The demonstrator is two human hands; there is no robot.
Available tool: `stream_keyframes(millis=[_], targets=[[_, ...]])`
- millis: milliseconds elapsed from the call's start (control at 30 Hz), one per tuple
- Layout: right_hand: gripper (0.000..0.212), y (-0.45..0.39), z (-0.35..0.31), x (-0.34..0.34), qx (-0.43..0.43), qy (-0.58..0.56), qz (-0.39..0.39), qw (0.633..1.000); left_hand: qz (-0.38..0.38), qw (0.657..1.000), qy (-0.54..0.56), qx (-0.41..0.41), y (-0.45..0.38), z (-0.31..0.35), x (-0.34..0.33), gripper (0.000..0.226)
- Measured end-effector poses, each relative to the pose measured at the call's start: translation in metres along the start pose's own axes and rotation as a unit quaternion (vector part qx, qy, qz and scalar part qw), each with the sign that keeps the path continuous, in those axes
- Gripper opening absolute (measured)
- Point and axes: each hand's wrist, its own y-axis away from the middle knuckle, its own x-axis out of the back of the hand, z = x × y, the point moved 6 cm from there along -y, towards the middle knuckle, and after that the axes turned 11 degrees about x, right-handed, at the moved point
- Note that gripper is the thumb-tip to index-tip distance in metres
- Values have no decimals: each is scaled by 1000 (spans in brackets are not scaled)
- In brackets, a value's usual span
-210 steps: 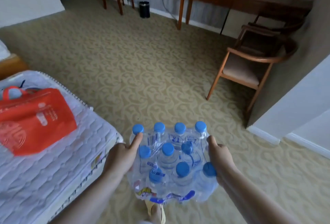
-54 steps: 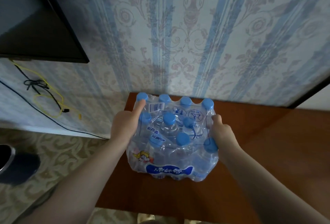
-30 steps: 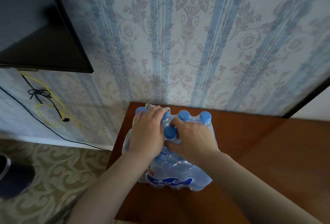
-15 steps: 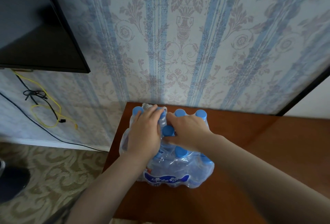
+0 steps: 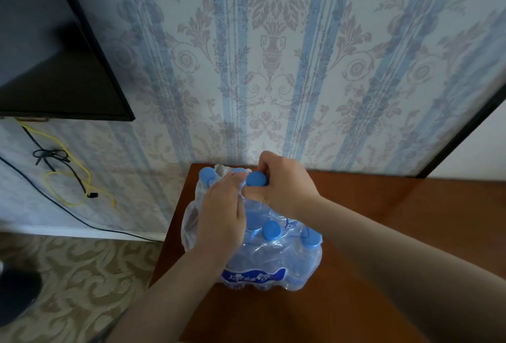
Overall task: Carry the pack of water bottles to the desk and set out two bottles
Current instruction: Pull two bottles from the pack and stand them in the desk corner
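Note:
The shrink-wrapped pack of water bottles [image 5: 262, 266] with blue caps stands on the left end of the brown wooden desk [image 5: 383, 233], close to the wall. My right hand [image 5: 284, 186] grips one bottle [image 5: 256, 205] at its neck, just under its blue cap, and the bottle rises above the others through the torn wrap. My left hand [image 5: 221, 214] lies flat on the pack's left top, fingers on the wrap beside that bottle. Loose torn plastic bulges at the pack's left side.
The patterned wall stands right behind the desk. A black TV [image 5: 54, 55] hangs at upper left, with yellow and black cables [image 5: 65, 175] below it. A dark bin [image 5: 16, 293] sits on the carpet at lower left. The desk top runs on to the right.
The pack went from being carried to standing on the desk. Both hands moved onto its top, the wrap tore open, and my right hand has lifted one bottle partly out.

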Motion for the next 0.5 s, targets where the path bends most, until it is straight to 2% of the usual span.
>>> stream_keyframes(millis=[100,200,333,433,500], targets=[[40,7,-8,8,0,-23,7,1000,14,1000,10,-3,2,-1,3,32],[41,14,-11,25,-17,-74,71,995,-20,1000,-10,19,1,-3,0,35],[36,13,-21,66,1,-123,151,981,-49,997,-41,46,-2,-3,-1,41],[34,19,-18,114,-11,-214,257,942,-63,996,-42,47,-1,1,0,38],[33,28,-12,137,-26,-279,294,914,-70,994,-66,52,1,-1,1,38]])
